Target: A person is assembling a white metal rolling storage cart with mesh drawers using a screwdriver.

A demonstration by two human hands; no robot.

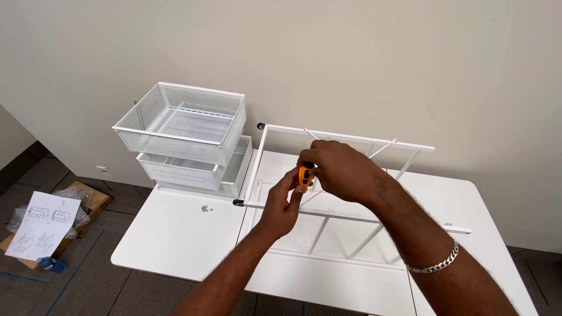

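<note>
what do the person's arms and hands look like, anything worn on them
Both forearms are bare, with no sleeves in view. The right arm wears a chunky silver chain bracelet at the wrist. The left hand and right hand wear no gloves, and no rings or watch can be made out. Fine hair shows along the right forearm.

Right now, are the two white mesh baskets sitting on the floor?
No, the two stacked white mesh baskets sit on the white table, against the wall, left of the white metal frame.
</note>
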